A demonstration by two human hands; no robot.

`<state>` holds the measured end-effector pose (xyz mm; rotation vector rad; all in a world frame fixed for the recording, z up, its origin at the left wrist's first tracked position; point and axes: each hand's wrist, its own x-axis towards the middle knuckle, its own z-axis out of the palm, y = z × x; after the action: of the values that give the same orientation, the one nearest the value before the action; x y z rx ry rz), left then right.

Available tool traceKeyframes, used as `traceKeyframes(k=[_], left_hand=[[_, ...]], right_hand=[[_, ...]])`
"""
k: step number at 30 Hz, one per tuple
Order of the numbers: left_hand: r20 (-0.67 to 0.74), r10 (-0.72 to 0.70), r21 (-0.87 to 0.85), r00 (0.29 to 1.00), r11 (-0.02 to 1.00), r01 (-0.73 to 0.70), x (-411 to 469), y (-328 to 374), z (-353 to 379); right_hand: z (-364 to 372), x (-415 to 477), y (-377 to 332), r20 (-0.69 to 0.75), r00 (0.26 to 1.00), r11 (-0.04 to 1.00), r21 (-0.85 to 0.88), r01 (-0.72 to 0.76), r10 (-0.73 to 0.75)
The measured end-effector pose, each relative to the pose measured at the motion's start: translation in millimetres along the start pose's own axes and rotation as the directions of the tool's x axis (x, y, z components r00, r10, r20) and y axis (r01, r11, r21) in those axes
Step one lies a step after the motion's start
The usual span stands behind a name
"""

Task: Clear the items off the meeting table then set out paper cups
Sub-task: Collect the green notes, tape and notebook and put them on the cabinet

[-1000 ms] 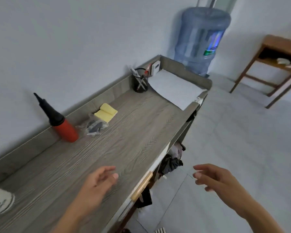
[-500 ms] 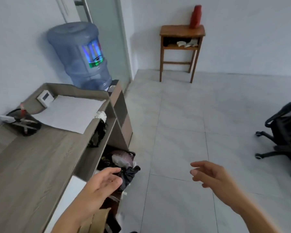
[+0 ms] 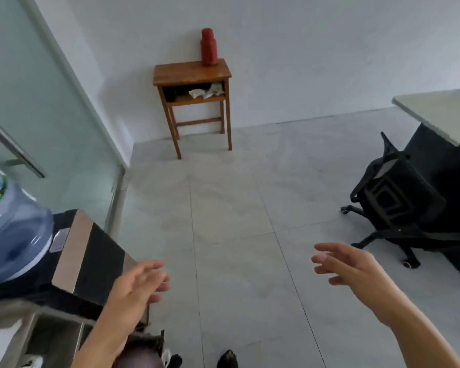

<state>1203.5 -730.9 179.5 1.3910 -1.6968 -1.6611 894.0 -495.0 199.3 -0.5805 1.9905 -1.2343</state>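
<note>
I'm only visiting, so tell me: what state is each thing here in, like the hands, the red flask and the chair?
left hand: open, holding nothing.
right hand: open, holding nothing.
red flask: upright, capped, on top of the wooden side table.
side table shelf: holds crumpled white things.
office chair: on its wheels, nobody in it, pushed up to the pale table.

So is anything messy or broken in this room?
Nothing looks broken or spilled. The wooden side table by the far wall has crumpled white and dark things stuffed loosely on its shelf. The black office chair on the right looks tilted, but that may just be the wide lens.
</note>
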Motion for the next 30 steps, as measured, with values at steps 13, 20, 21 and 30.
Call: traceKeyframes(k=[13,20,21,30], left_hand=[[0.253,0.019,0.206,0.967,0.976,-0.073,301.8,141.6,112.3],[0.207,0.111,0.222,0.972,0.962,-0.157,461.8,245.4,172.7],[0.185,0.125,0.222,0.975,0.961,-0.166,481.8,258.6,179.7],[0.232,-0.006,0.268,0.973,0.962,-0.058,670.5,314.0,262.0]], right_hand=[[-104.3,217.3,-12.0,-0.309,0.931,0.974,0.175,-0.146,0.195],[-167.3,416.6,-68.7,-0.309,0.939,0.985,0.129,-0.116,0.15],[-175.4,444.6,-82.5,-0.303,0.943,0.988,0.109,-0.106,0.134],[-235.9,643.3,-148.1,-0.293,0.948,0.991,0.087,-0.1,0.121]])
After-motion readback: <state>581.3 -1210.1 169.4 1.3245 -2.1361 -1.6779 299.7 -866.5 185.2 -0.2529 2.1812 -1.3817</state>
